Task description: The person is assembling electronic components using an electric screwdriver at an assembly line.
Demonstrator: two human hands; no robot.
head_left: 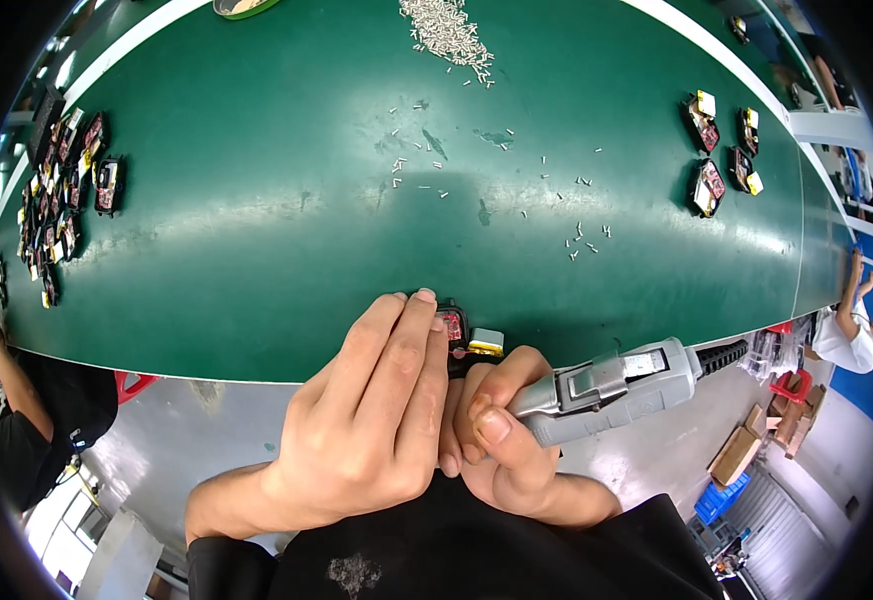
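At the table's near edge, a small black casing (454, 322) shows a red circuit board inside. A yellow-and-white block (486, 342), like a battery, sits beside it. My left hand (372, 410) is closed on the casing's left side, its long fingers pressed together and its thumb hidden. Against the casing's near side rests my right hand (502, 425). It is wrapped around a grey electric screwdriver (622, 390), which lies tilted with its corded end to the right. The tool's tip is hidden behind my fingers.
Small silver screws (447, 35) lie piled at the far middle of the green table (257, 200), others scattered nearer. Several similar casings (57, 190) cluster left; more casings (707, 188) lie right. Other people's arms (22, 385) (850, 300) show at both sides.
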